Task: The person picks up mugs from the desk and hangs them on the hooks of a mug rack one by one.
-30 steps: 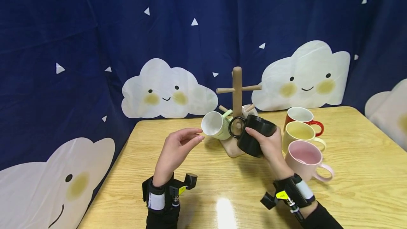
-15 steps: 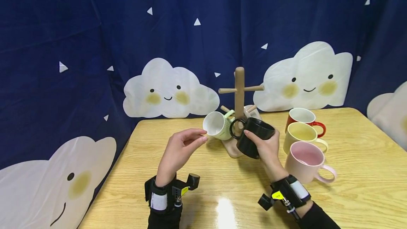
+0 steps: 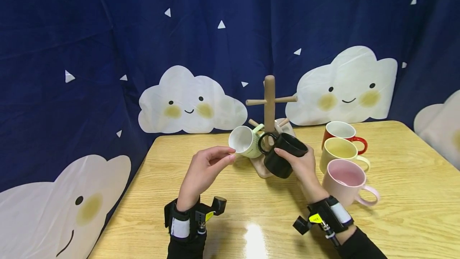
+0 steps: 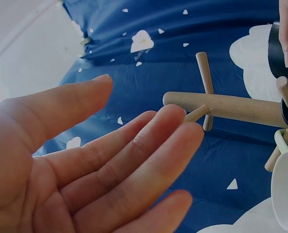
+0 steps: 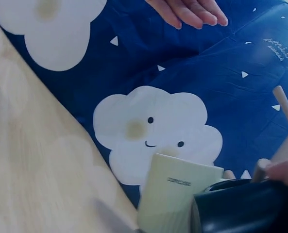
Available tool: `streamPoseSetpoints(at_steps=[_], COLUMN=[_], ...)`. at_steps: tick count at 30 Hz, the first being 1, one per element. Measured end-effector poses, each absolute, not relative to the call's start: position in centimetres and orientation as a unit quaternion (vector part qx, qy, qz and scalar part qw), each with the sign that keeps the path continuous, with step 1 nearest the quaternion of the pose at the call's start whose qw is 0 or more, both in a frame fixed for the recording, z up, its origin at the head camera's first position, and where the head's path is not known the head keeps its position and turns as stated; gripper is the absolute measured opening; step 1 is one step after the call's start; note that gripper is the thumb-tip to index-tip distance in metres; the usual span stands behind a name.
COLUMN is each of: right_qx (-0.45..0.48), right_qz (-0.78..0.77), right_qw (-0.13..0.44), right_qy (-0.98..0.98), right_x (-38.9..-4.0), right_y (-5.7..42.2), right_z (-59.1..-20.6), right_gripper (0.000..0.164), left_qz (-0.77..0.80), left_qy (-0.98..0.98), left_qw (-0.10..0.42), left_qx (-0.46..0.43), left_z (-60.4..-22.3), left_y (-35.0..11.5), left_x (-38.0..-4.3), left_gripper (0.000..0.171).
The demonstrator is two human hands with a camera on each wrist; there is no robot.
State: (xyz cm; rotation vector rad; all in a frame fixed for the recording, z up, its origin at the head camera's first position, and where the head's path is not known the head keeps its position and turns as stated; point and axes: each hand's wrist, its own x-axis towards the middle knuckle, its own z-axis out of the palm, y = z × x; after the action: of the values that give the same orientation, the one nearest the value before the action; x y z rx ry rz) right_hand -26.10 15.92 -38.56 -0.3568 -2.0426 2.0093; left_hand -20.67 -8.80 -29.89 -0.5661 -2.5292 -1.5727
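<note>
My right hand (image 3: pixel 304 169) grips a black mug (image 3: pixel 278 163) by its body, thumb on the near side. The mug is tilted, its handle pointing left in front of the post of a wooden mug tree (image 3: pixel 269 105). Whether a peg passes through that handle I cannot tell. A pale green mug (image 3: pixel 256 147) hangs sideways by its handle low on the tree's left. In the head view my left hand (image 3: pixel 201 171) is just in front of this mug, fingers nearly straight and holding nothing. The left wrist view shows its fingers (image 4: pixel 134 179) spread apart from the thumb.
Red (image 3: pixel 328 136), yellow (image 3: pixel 332 161) and pink (image 3: pixel 341 187) mugs stand upright in a row on the table (image 3: pixel 406 195) at right, close to my right forearm. Another pale mug (image 3: pixel 288 126) is partly hidden behind the tree. A dark blue curtain (image 3: pixel 201 43) hangs behind.
My right hand has shifted the black mug slightly left and down, with its handle still by the post. My left hand stays almost in place.
</note>
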Motion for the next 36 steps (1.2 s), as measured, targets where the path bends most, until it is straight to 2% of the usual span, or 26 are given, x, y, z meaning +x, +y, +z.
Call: streamPoseSetpoints(at_steps=[5,10,15,24,30,36], right_qx=[-0.096,-0.068,-0.048,-0.034,-0.058,-0.065], right_qz=[0.640,0.566,0.567,0.607,0.598,0.574], right_qw=[0.047,-0.038,-0.083,-0.109,-0.090,-0.079], right_qy=[-0.761,-0.821,-0.818,-0.786,-0.795,-0.812], right_x=[-26.0,-26.0,-26.1,-26.2,-26.1,-26.1], right_y=[17.5,18.7,19.0,19.1,19.1,19.1], right_z=[-37.9,-37.7,-37.8,-37.7,-37.4,-36.8], right_gripper=[0.063,0.073,0.080,0.089,0.101,0.106], left_qz=[-0.515,-0.513,-0.513,-0.515,-0.516,-0.514], left_qy=[-0.836,-0.838,-0.837,-0.837,-0.836,-0.838], left_qw=[0.049,0.047,0.050,0.038,0.037,0.034], left_qx=[-0.181,-0.179,-0.185,-0.183,-0.183,-0.181], left_z=[-29.9,-30.0,-29.9,-29.9,-29.9,-29.8], left_y=[-8.8,-8.8,-8.8,-8.8,-8.8,-8.8], left_x=[-20.7,-20.6,-20.7,-20.7,-20.6,-20.6], left_gripper=[0.019,0.019,0.020,0.020,0.020,0.021])
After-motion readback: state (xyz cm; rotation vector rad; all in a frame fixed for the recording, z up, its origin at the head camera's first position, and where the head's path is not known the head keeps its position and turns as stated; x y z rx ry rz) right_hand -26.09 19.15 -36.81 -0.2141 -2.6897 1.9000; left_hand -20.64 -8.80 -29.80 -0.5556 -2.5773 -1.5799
